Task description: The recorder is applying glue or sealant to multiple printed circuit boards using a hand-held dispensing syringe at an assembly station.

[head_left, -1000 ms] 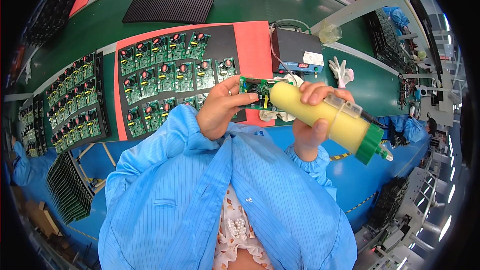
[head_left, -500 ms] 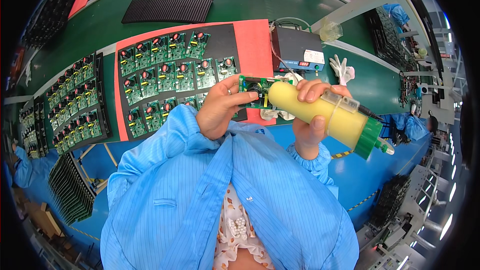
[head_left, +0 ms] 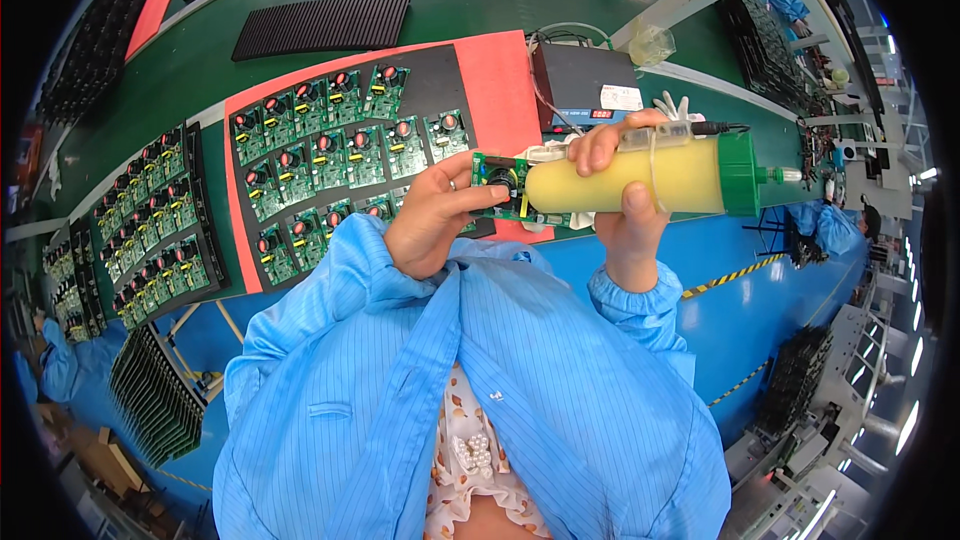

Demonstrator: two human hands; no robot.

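Observation:
My left hand [head_left: 428, 222] grips a small green circuit board [head_left: 485, 172] between thumb and fingers. The board carries a dark round part and a yellow part, and my thumb rests near the dark one. My right hand [head_left: 632, 235] is wrapped round a large yellow dispensing cartridge [head_left: 690, 176], which lies nearly level. A green cap with a nozzle [head_left: 742, 175] closes its right end. A clear plastic piece with a black cable is strapped along its top. The cartridge's left end meets or overlaps the board's right side; whatever tip is there is hidden.
Rows of similar boards [head_left: 327, 153] lie on a black mat over a red sheet [head_left: 497, 80]. More boards [head_left: 160, 230] stand in a group to the left. Behind the cartridge are a control box [head_left: 580, 80] with a lit display and a white glove [head_left: 680, 108]. A black ridged strip [head_left: 320, 27] lies farther back.
My right hand has swung the cartridge's capped end upward, from a downward slant to nearly level. My left hand still holds the board in almost the same place. The view has shifted slightly.

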